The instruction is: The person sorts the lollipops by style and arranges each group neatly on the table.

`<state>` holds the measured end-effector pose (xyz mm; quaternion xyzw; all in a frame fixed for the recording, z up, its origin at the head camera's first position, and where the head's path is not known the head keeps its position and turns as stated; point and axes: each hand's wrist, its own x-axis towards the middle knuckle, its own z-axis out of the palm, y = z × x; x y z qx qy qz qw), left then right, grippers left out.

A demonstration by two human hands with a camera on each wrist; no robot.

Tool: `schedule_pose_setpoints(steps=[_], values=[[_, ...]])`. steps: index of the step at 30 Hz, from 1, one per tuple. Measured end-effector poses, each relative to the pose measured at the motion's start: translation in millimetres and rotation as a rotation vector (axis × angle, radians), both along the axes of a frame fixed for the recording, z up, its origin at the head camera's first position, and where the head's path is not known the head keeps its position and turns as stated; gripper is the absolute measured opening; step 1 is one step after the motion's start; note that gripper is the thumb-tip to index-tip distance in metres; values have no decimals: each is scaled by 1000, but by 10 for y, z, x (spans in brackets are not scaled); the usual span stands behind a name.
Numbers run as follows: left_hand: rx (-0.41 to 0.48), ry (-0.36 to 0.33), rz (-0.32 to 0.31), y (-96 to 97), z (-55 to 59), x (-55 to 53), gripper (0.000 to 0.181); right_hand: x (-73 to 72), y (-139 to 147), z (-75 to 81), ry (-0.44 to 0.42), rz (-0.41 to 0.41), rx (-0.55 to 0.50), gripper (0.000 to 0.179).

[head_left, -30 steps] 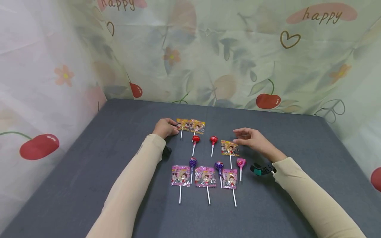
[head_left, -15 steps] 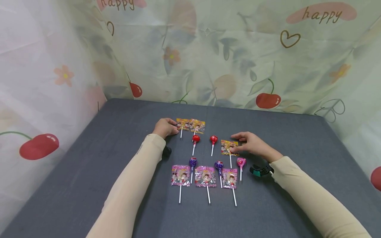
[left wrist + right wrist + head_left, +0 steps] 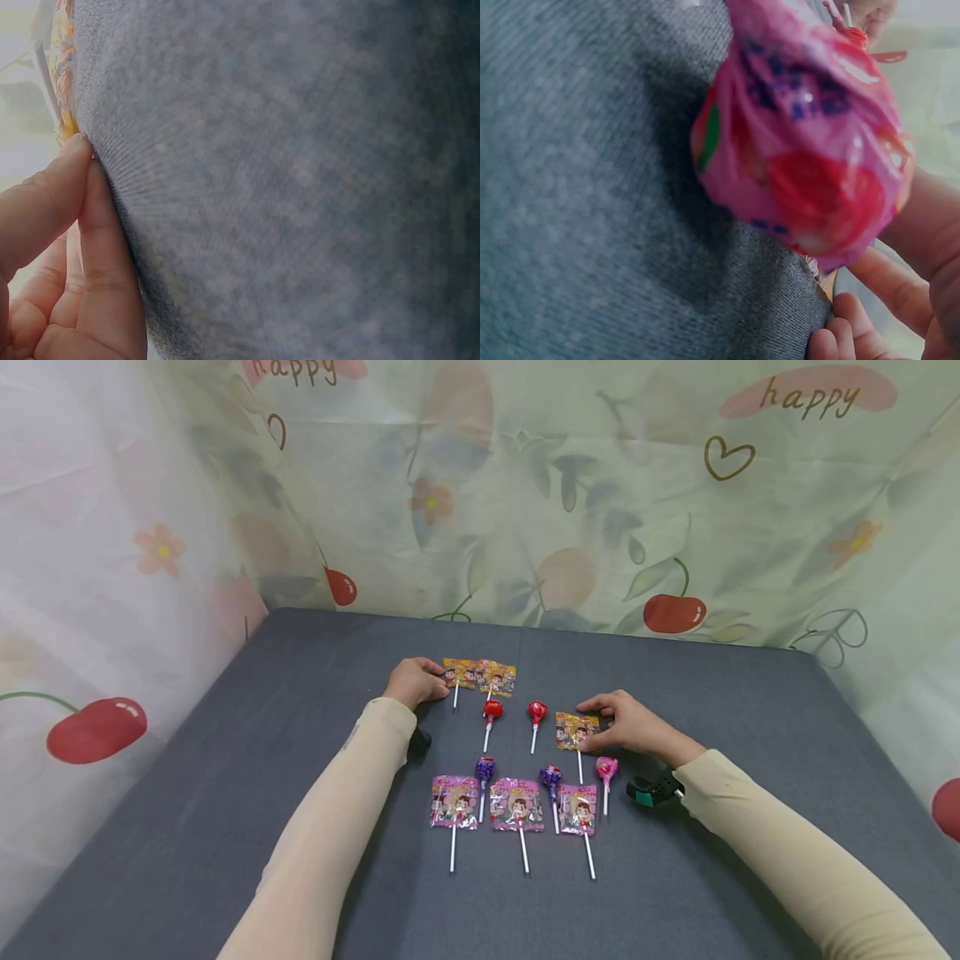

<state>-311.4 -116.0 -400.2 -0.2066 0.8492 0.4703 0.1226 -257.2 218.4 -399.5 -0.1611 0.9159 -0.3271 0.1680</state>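
In the head view my left hand (image 3: 416,682) pinches the left edge of a flat orange-wrapped lollipop (image 3: 461,673); in the left wrist view its thumb and forefinger meet at the orange wrapper (image 3: 66,82). Another orange-wrapped lollipop (image 3: 497,677) overlaps it on the right. My right hand (image 3: 633,725) is spread at a third orange-wrapped lollipop (image 3: 572,730): the thumb touches the wrapper's right part, the forefinger reaches past its upper right corner. Close to the right wrist camera, a pink ball lollipop (image 3: 810,150) hides part of that hand.
Two red ball lollipops (image 3: 537,712) lie between the hands. Nearer are two purple ball lollipops (image 3: 485,768) and a row of three flat pink-wrapped lollipops (image 3: 517,803), sticks toward me. All lie on a dark grey tabletop (image 3: 300,693) before a patterned curtain (image 3: 510,510).
My right hand has moved a little left and down, and its thumb has come onto the orange wrapper. The left hand keeps its place.
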Motion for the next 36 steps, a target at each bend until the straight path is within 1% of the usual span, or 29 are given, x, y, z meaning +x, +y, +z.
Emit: schedule_pose_setpoints(steps=[7,13,19,24,28,31,33,36], values=[[9,-5,4,-2,-12,-10,39,3,-17,20,-5,-5,9,59],[-20,-6,7,9,-8,-8,38,-13,-33,26,-35,-26,39,55],[-34,-4,4,1,0,-9,37,-44,-70,49,-46,6,35,51],[-15,-7,-4,-8,5,-9,38,-90,-90,65,-59,31,43,44],[-13,1,1,-1,15,13,38,-111,-94,99,-69,71,51,41],[-13,-2,5,6,10,11,39,-107,-96,133,-83,95,45,42],[-9,-7,6,5,7,4,39,-99,-104,148,-90,92,50,43],[4,-11,13,3,5,-6,39,-91,-123,158,-106,60,63,44]])
